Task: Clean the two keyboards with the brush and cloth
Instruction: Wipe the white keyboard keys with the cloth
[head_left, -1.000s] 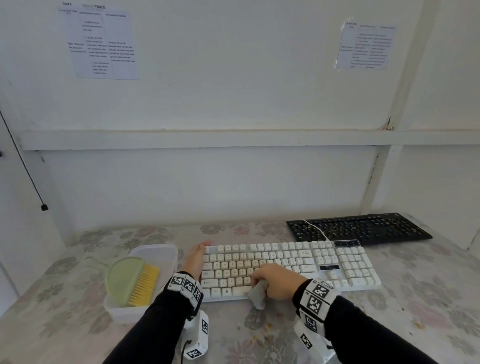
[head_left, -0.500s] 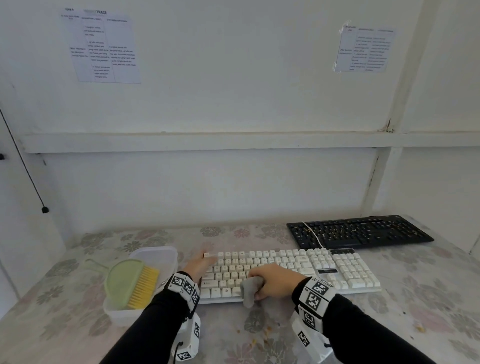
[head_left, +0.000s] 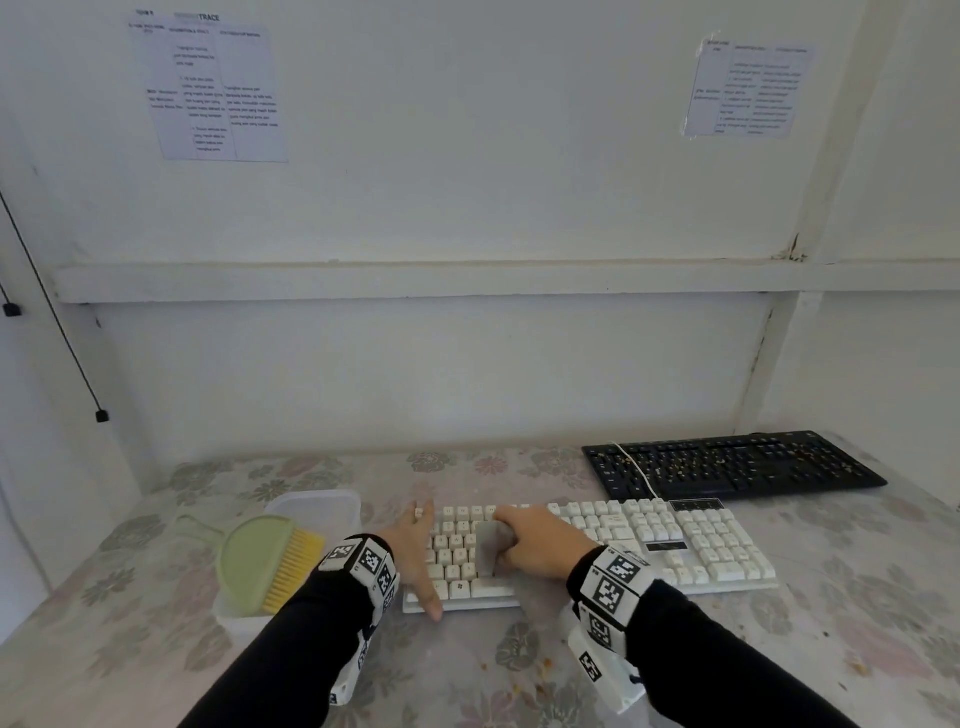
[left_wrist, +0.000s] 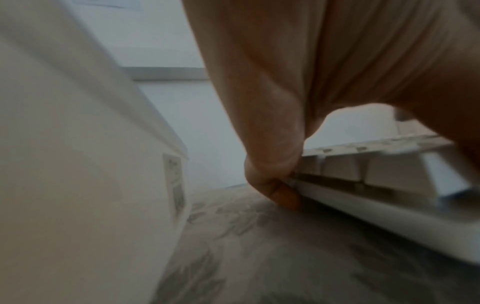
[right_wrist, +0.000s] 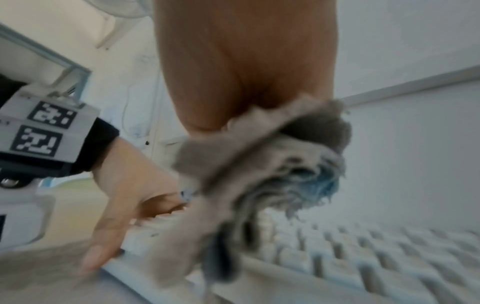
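- Since a moment ago, my right hand (head_left: 540, 551) has carried the grey cloth (head_left: 488, 553) off the near edge of the white keyboard (head_left: 597, 551) and up over the letter rows at its left end.
- Fingers of that hand are curled tight round the bunched cloth, a loose tail hanging down onto the keys in the right wrist view.
- My left hand (head_left: 418, 556) lies flat along the white keyboard's left end, fingers straight, thumb (left_wrist: 280, 193) pressed against its near corner to steady it.
- Left of the white keyboard, the green brush (head_left: 260, 564) with yellow bristles rests across a white tub (head_left: 332, 506), untouched.
- Behind the white keyboard's right end lies the black keyboard (head_left: 727, 465), specks scattered over its keys; crumbs also dot the flowered tablecloth (head_left: 519, 670) on the near side.
- Step in hand, as I judge it: wiping the white keyboard with the cloth.
- Next I would draw the cloth rightward across the remaining rows with even pressure, the left hand bracing; the black keyboard looks to need the brush first.
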